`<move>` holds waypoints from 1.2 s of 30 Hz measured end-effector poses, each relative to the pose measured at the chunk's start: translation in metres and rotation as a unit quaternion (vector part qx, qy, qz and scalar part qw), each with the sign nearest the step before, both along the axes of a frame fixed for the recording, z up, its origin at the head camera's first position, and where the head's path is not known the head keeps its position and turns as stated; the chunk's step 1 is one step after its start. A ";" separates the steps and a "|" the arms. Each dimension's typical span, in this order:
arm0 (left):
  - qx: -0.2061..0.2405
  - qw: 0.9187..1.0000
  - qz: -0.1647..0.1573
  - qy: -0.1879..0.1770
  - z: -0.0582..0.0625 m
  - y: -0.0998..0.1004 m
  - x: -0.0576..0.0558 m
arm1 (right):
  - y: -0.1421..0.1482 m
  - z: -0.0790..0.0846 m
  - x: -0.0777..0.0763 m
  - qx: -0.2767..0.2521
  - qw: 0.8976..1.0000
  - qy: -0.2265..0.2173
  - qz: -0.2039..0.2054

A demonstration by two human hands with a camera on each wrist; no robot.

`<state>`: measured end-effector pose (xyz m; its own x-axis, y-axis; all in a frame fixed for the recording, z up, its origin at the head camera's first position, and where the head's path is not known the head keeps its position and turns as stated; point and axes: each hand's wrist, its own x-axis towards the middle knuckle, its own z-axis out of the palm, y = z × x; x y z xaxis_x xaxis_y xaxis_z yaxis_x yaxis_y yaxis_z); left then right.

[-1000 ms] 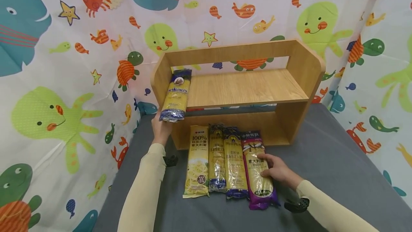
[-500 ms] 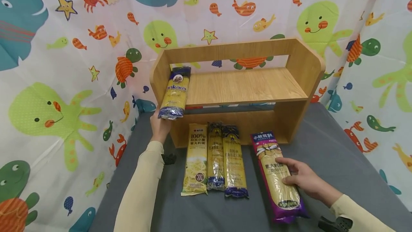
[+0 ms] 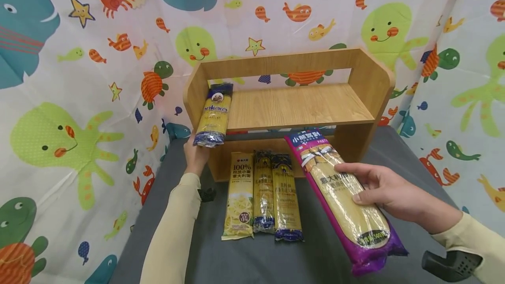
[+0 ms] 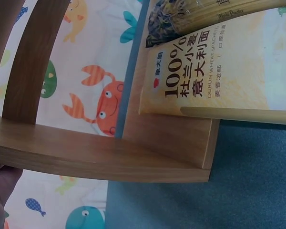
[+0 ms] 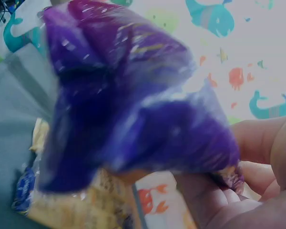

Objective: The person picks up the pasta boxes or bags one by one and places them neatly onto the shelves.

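The purple pack (image 3: 340,205) has risen, gripped by my right hand (image 3: 390,192) — can't tell if my left hand (image 3: 196,157), beside the shelf (image 3: 296,106), grips.

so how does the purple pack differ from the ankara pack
The purple pack is held in the right hand, while the ankara pack lies on the upper shelf. The purple pack's lower end is purple; the ankara pack's is blue. The purple pack's big print is Chinese; the ankara pack's is Latin. Both are long, with yellowish middles.
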<state>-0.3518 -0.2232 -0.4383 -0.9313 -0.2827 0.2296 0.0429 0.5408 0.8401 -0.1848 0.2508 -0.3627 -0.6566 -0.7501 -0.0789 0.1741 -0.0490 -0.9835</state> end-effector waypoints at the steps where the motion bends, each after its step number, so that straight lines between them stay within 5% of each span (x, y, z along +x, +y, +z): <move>1: 0.001 1.000 0.000 0.001 0.000 0.000 0.000 | -0.004 0.007 -0.002 0.002 1.000 0.003 0.001; 5: 0.014 1.000 -0.004 -0.008 0.000 -0.002 0.000 | -0.020 0.029 -0.014 0.025 0.999 0.024 -0.028; 13: 0.023 1.000 -0.001 -0.004 -0.007 -0.006 0.001 | -0.078 0.050 -0.052 0.110 0.982 0.021 -0.153; 27: 0.019 1.000 0.004 -0.010 -0.002 -0.001 -0.003 | -0.139 0.056 -0.127 0.149 0.964 0.027 -0.217; 36: 0.013 1.000 0.009 -0.012 -0.002 -0.002 -0.003 | -0.157 0.056 -0.163 0.163 0.956 0.023 -0.243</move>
